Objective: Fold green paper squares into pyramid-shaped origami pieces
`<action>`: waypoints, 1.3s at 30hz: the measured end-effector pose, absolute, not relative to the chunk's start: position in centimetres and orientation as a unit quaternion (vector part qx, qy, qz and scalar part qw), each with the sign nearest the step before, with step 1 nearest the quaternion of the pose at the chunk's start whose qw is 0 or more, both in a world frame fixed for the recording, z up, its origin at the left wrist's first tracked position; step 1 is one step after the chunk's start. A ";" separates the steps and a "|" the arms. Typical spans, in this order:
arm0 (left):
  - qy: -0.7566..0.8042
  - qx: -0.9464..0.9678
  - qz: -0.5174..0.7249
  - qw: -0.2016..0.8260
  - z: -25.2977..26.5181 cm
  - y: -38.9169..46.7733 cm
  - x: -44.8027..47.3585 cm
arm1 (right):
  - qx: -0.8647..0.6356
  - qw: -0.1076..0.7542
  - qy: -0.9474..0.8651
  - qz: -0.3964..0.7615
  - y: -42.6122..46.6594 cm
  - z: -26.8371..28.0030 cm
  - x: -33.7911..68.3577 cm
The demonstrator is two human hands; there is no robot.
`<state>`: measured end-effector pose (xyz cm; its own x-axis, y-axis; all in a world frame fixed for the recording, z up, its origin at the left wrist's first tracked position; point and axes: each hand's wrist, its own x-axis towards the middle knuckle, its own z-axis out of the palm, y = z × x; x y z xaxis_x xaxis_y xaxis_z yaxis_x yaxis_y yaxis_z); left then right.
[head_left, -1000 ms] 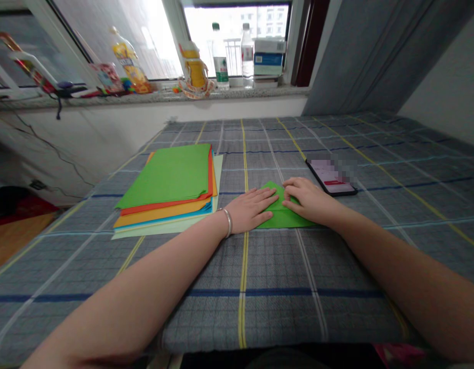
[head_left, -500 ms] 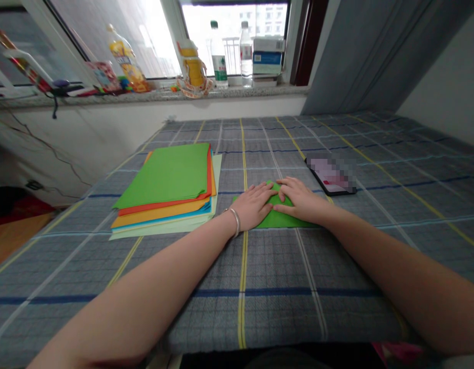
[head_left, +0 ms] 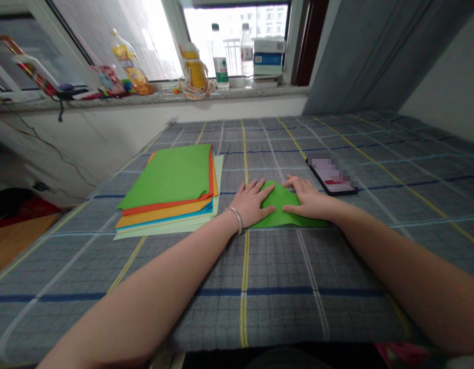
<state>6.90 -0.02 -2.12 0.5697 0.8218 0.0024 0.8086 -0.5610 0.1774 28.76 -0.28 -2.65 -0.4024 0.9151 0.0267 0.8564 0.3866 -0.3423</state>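
Paper (head_left: 280, 201), green, peaked at the far side and broad along the near edge, lying on checked cloth (head_left: 275, 266), between and partly beneath both hands. Pressed at its left side by the left hand (head_left: 251, 204), palm down, fingers fanned wide with thumb well out, flat rather than gripping. Touched at its right side by the right hand (head_left: 309, 200), with thumb stretched away from the fingers, likewise open and resting rather than clasping. Around the left wrist, a silver bangle (head_left: 235, 220). Farther left, a stack of coloured sheets (head_left: 167, 174), topped with green; beyond the right hand, a phone (head_left: 329, 177).
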 end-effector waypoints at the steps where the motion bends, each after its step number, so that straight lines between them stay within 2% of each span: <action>1: 0.469 0.879 0.042 0.079 -2.0 0.0 6.8 | -0.535 0.103 -0.826 0.142 -0.3 -2.6 29.0; 12: 0.472 0.876 0.020 0.093 -0.9 0.8 3.7 | -0.513 0.121 -0.829 0.189 -0.2 -2.5 32.6; 20: 0.453 0.885 -0.029 0.105 0.0 1.1 2.3 | -0.490 0.078 -0.837 0.232 -0.4 -2.0 33.7; 28: 0.444 0.892 -0.049 0.070 0.5 1.5 0.9 | -0.470 0.047 -0.838 0.274 -0.3 -1.4 34.2; 39: 0.456 0.886 -0.058 0.058 1.2 1.1 -0.6 | -0.479 0.091 -0.821 0.297 -0.1 -2.0 34.5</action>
<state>-0.56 1.09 1.25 0.5781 0.8009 -0.1558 0.8143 -0.5783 0.0488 34.49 -0.06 -1.99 -0.5248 0.8405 -0.1349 0.7325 0.3651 -0.5746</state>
